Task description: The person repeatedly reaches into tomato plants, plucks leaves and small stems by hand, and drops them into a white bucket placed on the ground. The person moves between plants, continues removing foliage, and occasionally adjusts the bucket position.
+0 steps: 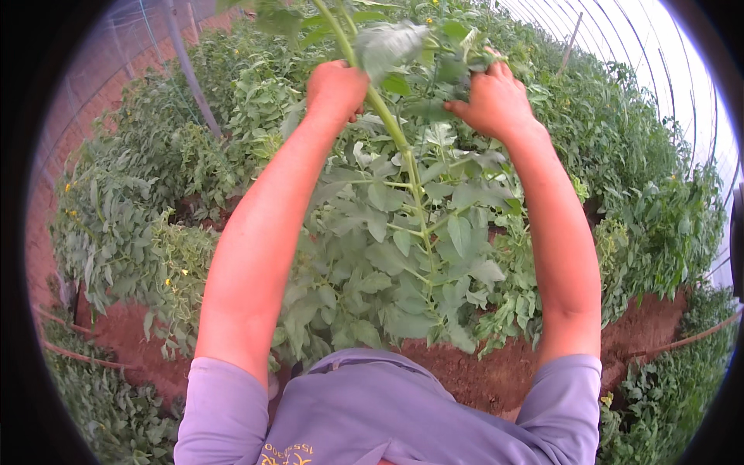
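Note:
My left hand (338,92) is closed at the thick green stem of a tall leafy plant, likely tomato (388,119), with the thumb side against the stem. The stem slants from the upper left down to the right and carries broad leaves lower down. To its right, my right hand (494,99) reaches among upper leaves with thumb and fingers spread; leaves hide part of the fingers, and whether they touch a stem is unclear. A thin green string (433,78) runs between the hands. A blurred leaf (392,45) hangs near my left hand.
Dense rows of plants (168,110) surround me, some bearing yellow flowers. A slanted post (192,72) stands at the upper left. Reddish soil (465,372) lies before my body. The arched greenhouse frame with pale film (657,64) curves along the right. Hoses (686,343) cross the lower sides.

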A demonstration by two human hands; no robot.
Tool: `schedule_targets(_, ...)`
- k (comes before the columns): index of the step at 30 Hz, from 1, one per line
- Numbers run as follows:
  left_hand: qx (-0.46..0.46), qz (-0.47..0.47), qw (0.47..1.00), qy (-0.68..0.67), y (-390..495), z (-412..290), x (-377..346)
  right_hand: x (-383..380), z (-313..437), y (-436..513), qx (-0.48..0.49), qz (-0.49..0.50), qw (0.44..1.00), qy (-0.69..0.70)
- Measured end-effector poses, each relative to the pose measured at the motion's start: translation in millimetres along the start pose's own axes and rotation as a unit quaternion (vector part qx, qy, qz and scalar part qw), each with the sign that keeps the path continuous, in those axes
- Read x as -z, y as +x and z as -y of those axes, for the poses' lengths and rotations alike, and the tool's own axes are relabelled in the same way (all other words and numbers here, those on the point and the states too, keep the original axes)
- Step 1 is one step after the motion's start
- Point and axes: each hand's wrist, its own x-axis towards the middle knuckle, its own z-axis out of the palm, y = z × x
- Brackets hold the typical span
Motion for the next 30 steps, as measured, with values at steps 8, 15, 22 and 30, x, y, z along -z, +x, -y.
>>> schedule_targets(8, -0.016, 0.050, 0.998, 0.042, 12.9, -22.5, -35.8, 80.5, -34.6, -7.1, -0.065, 0.094, 0.979, 0.170)
schedule_targets(15, -0.117, 0.067, 0.984, 0.114, 32.7, -24.5, -70.4, 84.6, -45.4, 15.0, -0.028, -0.154, 0.958, 0.239)
schedule_targets(22, -0.126, 0.105, 0.986, 0.020, 58.9, -19.2, -107.1, 70.5, -30.7, 16.9, 0.026, 0.012, 0.870, 0.492)
schedule_targets(30, -0.194, 0.212, 0.957, 0.046, 31.1, -54.0, -110.7, 85.5, -20.0, 18.5, 0.085, -0.017, 0.909, 0.407)
